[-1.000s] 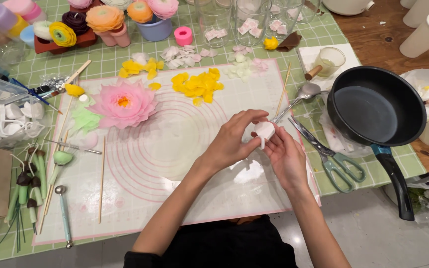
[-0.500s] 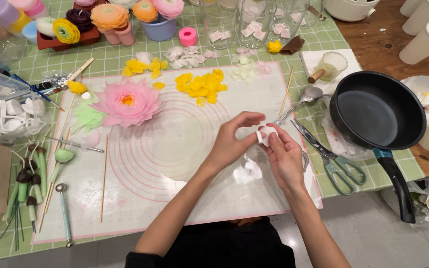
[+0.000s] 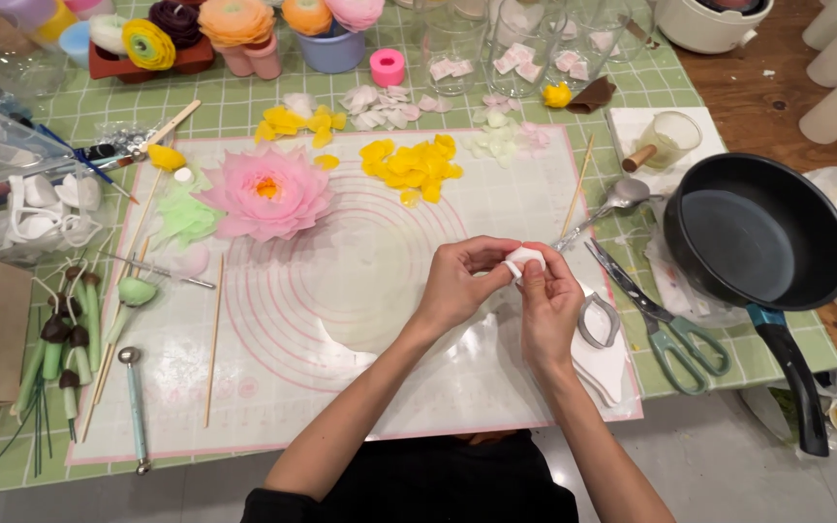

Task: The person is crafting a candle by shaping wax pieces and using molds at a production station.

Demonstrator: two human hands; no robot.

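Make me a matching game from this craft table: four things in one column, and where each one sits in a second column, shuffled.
Things:
1. white lump
2. pink flower
3. black pan
4. scissors

Places:
A. on the mat's upper left, beside pale green petals
B. on the table's right side, handle pointing toward the person
C. pinched between the fingers of the left hand and right hand
D. on the green cloth, between the mat's right edge and the pan

Pairs: 1-C, 2-A, 3-B, 4-D
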